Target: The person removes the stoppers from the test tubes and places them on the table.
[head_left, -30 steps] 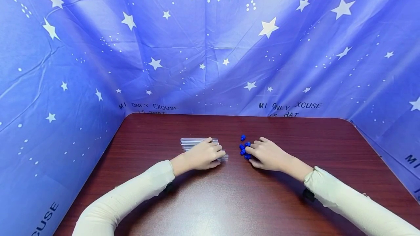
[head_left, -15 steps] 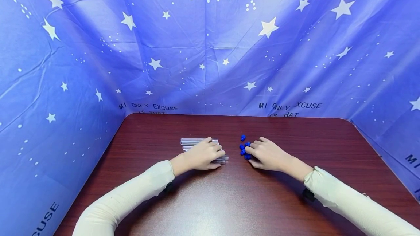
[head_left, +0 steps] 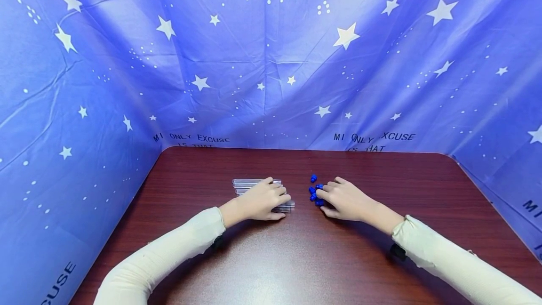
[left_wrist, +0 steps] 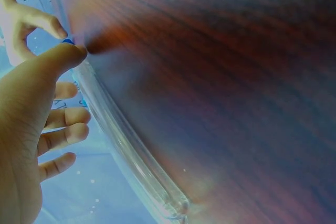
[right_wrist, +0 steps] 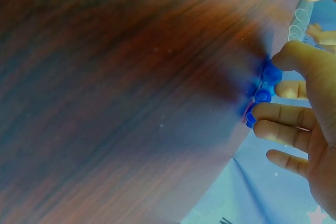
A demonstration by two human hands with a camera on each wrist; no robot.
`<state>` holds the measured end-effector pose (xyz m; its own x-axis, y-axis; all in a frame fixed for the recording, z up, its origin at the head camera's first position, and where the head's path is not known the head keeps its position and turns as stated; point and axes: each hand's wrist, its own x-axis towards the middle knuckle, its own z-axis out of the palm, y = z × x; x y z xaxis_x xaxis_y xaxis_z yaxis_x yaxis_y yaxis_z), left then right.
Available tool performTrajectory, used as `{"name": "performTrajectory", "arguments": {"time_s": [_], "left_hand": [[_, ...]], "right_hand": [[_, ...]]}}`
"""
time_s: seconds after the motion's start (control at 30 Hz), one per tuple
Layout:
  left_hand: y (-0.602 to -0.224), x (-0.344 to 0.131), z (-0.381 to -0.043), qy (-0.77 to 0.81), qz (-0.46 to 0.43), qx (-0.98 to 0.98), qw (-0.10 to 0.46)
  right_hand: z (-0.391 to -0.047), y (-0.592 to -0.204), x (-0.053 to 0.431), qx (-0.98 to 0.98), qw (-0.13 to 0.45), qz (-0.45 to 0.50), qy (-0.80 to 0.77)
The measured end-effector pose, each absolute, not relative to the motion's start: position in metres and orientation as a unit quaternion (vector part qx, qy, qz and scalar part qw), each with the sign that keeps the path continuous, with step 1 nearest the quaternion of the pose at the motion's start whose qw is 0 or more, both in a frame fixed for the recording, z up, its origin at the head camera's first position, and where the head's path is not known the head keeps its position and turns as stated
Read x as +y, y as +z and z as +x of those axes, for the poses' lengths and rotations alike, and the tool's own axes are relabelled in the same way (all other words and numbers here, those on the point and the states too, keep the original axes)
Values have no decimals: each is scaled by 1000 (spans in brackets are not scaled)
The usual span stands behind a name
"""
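My left hand (head_left: 263, 200) lies over several clear test tubes (head_left: 247, 182) lying side by side on the table. Thumb and fingers are spread apart in the left wrist view, with tubes (left_wrist: 128, 142) beyond them; the hand hides part of the tubes. My right hand (head_left: 345, 200) is at a small cluster of blue caps (head_left: 313, 196), its fingers loosely bent. Seen from the right wrist, the thumb tip is close against one blue cap (right_wrist: 271, 73), and the fingertips reach the others. Contact with single caps is hard to tell.
Both hands work on a dark red-brown wooden table (head_left: 271, 258). One blue cap (head_left: 314, 178) lies a little behind the cluster. A blue star-printed cloth (head_left: 262, 51) hangs around the back and sides.
The left thumb has shifted slightly toward the person, away from the near tubes. The right hand, tubes and caps show no clear movement.
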<state>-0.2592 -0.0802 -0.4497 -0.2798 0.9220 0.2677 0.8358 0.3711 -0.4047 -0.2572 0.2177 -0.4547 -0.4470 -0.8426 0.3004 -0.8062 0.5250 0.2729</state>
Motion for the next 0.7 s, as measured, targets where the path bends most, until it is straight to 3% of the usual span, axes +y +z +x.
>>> {"name": "performTrajectory", "arguments": {"time_s": [0.7], "left_hand": [[-449,-80,-260,79,-556,-793,237]], "right_hand": [[-257,-456,218,-843,222,489,-44]]}}
